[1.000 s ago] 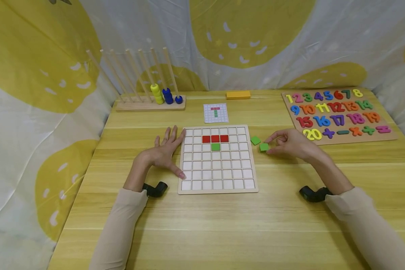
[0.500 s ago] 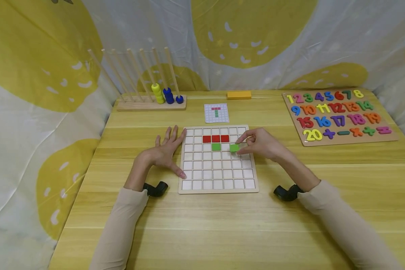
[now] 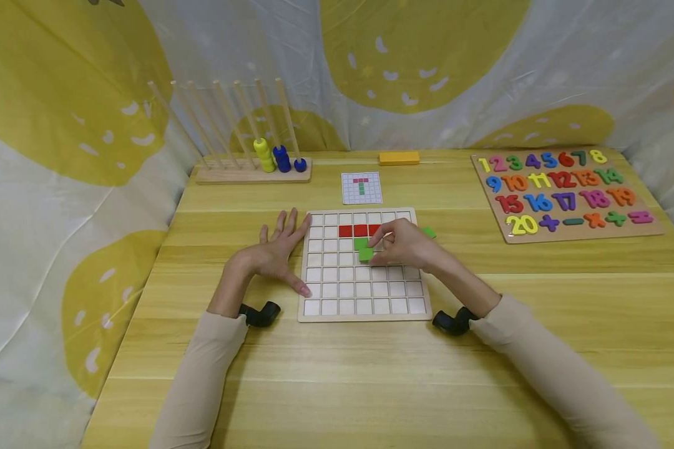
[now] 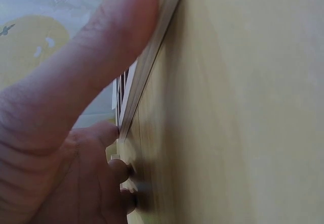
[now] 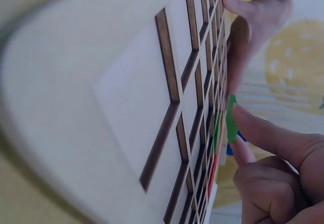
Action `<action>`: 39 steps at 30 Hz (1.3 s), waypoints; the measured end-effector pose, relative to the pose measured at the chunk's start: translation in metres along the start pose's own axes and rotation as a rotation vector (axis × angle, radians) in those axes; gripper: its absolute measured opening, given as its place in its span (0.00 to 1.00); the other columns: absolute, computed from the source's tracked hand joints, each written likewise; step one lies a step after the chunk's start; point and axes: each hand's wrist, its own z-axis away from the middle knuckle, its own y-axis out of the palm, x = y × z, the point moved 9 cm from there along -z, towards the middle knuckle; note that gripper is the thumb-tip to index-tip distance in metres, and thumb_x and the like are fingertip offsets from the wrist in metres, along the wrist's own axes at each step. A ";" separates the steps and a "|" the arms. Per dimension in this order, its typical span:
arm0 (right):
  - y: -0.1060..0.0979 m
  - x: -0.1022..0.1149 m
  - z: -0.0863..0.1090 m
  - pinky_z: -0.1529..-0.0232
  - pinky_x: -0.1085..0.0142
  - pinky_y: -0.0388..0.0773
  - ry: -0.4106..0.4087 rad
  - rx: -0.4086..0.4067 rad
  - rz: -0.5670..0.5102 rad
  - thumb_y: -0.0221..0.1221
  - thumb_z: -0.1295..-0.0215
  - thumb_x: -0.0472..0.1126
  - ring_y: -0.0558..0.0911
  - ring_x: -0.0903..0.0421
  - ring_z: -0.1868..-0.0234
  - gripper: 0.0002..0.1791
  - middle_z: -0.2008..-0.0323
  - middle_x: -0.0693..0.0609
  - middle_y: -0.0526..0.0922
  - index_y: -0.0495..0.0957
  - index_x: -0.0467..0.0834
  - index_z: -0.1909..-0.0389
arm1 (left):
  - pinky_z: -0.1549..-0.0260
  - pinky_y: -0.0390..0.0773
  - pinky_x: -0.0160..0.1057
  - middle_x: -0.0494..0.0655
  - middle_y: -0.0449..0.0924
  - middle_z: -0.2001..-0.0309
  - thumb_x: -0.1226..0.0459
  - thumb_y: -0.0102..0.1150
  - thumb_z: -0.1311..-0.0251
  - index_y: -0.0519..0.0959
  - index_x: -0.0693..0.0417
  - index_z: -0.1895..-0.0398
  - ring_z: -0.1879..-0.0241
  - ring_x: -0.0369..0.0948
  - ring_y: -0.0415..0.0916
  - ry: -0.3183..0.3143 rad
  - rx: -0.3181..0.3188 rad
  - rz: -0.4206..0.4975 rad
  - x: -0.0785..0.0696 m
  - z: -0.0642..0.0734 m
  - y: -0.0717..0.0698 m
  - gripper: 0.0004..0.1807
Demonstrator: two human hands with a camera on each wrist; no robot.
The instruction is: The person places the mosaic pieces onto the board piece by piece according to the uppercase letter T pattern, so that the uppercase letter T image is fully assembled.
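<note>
A wooden grid board point(image 3: 365, 317) with white cells lies mid-table. Three red tiles point(image 3: 345, 231) form a row in it, with one green tile point(image 3: 360, 243) set under the middle one. My right hand point(image 3: 407, 244) pinches another green tile point(image 3: 366, 255) between thumb and index finger, just below the set one; in the right wrist view this held tile point(image 5: 232, 119) is slightly above the board. My left hand point(image 3: 272, 254) rests with spread fingers along the board's left edge, thumb and index fingertip touching its frame. Beyond the right hand lies a loose green tile point(image 3: 429, 232), partly hidden.
A small pattern card point(image 3: 362, 188) with a red and green T lies behind the board. Further back are a bead abacus point(image 3: 253, 176) on the left and an orange block point(image 3: 399, 158). On the right lies a number puzzle board point(image 3: 573, 231).
My right hand has carried a green tile leftward from the table right of the board to over the cells below the set green tile. The left hand has stayed in place.
</note>
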 end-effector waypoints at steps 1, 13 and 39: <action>0.001 0.000 -0.001 0.76 0.69 0.61 0.001 0.001 0.004 0.76 0.46 0.34 0.63 0.60 0.81 0.16 0.86 0.57 0.65 0.84 0.37 0.57 | 0.26 0.18 0.70 0.58 0.09 0.19 0.40 0.84 0.62 0.23 0.46 0.16 0.20 0.56 0.05 0.002 0.000 -0.002 0.000 0.000 0.000 0.85; 0.008 0.000 -0.004 0.76 0.68 0.63 0.050 0.002 0.050 0.77 0.48 0.34 0.66 0.58 0.82 0.15 0.86 0.54 0.68 0.85 0.39 0.59 | 0.26 0.18 0.70 0.58 0.08 0.19 0.41 0.84 0.61 0.23 0.46 0.17 0.20 0.57 0.06 -0.001 0.000 -0.011 -0.001 -0.002 0.000 0.85; 0.007 0.001 -0.004 0.75 0.69 0.59 -0.021 -0.020 0.024 0.79 0.51 0.34 0.61 0.59 0.81 0.16 0.88 0.57 0.62 0.90 0.41 0.59 | 0.25 0.18 0.69 0.57 0.08 0.19 0.41 0.84 0.62 0.23 0.46 0.16 0.20 0.56 0.05 -0.009 0.005 -0.001 0.000 0.001 0.000 0.85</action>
